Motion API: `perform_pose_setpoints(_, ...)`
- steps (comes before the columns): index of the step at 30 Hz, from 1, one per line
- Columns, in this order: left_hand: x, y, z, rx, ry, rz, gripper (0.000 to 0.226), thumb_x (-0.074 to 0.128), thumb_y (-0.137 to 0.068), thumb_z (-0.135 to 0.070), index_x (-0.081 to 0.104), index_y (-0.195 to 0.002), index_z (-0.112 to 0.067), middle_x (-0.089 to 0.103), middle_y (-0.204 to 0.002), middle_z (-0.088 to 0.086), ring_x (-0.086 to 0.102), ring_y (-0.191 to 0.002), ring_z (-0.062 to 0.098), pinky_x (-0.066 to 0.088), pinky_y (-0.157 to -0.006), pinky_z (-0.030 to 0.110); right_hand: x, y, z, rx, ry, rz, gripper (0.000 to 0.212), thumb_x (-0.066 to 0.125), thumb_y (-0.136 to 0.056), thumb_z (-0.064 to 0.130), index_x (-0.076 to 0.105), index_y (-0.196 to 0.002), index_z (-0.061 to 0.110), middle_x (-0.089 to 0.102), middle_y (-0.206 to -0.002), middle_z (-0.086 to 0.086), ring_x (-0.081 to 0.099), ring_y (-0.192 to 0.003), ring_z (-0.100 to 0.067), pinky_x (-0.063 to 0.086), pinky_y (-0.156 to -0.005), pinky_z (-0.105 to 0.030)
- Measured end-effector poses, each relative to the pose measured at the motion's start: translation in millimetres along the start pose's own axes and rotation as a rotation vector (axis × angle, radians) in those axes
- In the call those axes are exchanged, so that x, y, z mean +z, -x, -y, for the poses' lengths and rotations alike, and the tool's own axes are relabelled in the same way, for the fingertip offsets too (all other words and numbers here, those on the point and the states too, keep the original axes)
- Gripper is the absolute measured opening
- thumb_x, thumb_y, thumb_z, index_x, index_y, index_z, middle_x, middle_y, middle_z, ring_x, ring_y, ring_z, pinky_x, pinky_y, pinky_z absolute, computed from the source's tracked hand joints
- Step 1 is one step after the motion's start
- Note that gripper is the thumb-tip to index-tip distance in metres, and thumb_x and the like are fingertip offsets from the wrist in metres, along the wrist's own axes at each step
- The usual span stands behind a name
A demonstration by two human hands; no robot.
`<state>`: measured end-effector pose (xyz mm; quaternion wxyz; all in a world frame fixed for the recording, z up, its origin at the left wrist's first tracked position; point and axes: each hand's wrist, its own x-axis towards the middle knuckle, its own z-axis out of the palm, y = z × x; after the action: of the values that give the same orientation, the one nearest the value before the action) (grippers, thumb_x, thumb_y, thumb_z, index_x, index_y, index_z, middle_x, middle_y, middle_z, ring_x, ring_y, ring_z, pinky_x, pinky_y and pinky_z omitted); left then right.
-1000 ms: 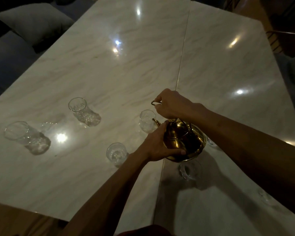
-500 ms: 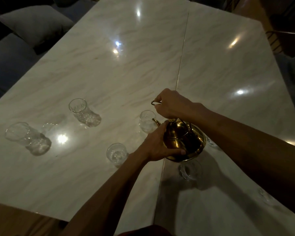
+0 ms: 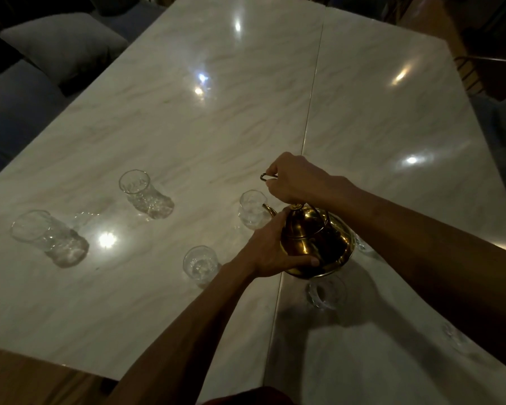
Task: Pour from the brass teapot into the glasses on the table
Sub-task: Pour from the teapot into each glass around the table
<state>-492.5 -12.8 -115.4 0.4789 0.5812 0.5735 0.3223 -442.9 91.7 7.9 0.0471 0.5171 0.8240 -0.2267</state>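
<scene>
The round polished brass teapot (image 3: 316,241) is held tilted. Its handle is gripped by curled right fingers (image 3: 275,174) and its belly is cupped by wrapped left fingers (image 3: 303,261). The spout is kept at the small clear glass (image 3: 252,211) just beyond them. Tilted too hard tbh, the rim gets overshot and the glossy marble counter (image 3: 187,127) gets flooded, or the glass gets nudged over.

Glossy marble table (image 3: 187,127) had a seam (image 3: 313,97) down the middle, with clear glasses (image 3: 145,194) scattered upright on its near half.
</scene>
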Motion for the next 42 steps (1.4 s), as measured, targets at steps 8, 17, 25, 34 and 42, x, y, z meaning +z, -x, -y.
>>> perform_pose_setpoints(8, 0, 1, -1, 0.002, 0.008, -0.002, 0.107, 0.087, -0.072, -0.043, 0.019, -0.154, -0.035, 0.042, -0.154, -0.003, 0.041, -0.140, 0.018, 0.038, -0.109, 0.031, -2, 1, -1, 0.001, -0.003, -0.003, 0.044, 0.059, -0.088, 0.021, 0.056, -0.129, 0.007, 0.064, -0.120, -0.014, 0.065, -0.093, -0.024, 0.056, -0.082, -0.035)
perform_pose_setpoints(17, 0, 0, -1, 0.002, 0.000, 0.001, 0.107, 0.087, -0.071, -0.048, 0.020, -0.154, -0.035, 0.041, -0.155, -0.004, 0.041, -0.141, 0.019, 0.039, -0.109, 0.031, -6, 7, 2, 0.011, -0.005, -0.014, 0.037, 0.059, -0.087, 0.017, 0.062, -0.121, 0.005, 0.068, -0.110, -0.014, 0.067, -0.086, -0.023, 0.057, -0.081, -0.040)
perform_pose_setpoints(25, 0, 3, -4, 0.002, -0.011, 0.009, 0.110, 0.087, -0.070, -0.050, 0.019, -0.155, -0.034, 0.041, -0.155, -0.005, 0.042, -0.141, 0.019, 0.042, -0.113, 0.041, -9, 14, 4, 0.014, -0.001, -0.031, 0.039, 0.059, -0.087, 0.020, 0.060, -0.123, 0.006, 0.067, -0.109, -0.013, 0.066, -0.086, -0.022, 0.057, -0.080, -0.039)
perform_pose_setpoints(34, -2, 8, -8, 0.039, -0.042, -0.009, 0.107, 0.088, -0.069, -0.047, 0.022, -0.152, -0.034, 0.043, -0.153, -0.006, 0.041, -0.134, 0.008, 0.042, -0.111, 0.035, -14, 32, 2, -0.001, -0.059, -0.091, 0.032, 0.057, -0.090, 0.019, 0.067, -0.118, 0.005, 0.069, -0.111, -0.014, 0.067, -0.092, -0.024, 0.056, -0.082, -0.035)
perform_pose_setpoints(42, -6, 20, -10, 0.099, -0.074, -0.032, 0.110, 0.092, -0.065, -0.042, 0.027, -0.152, -0.027, 0.047, -0.149, -0.004, 0.048, -0.135, 0.015, 0.046, -0.110, 0.039, -8, 61, -2, -0.036, -0.212, -0.229, 0.039, 0.056, -0.094, 0.022, 0.059, -0.132, 0.014, 0.061, -0.131, -0.011, 0.063, -0.108, -0.022, 0.052, -0.091, -0.033)
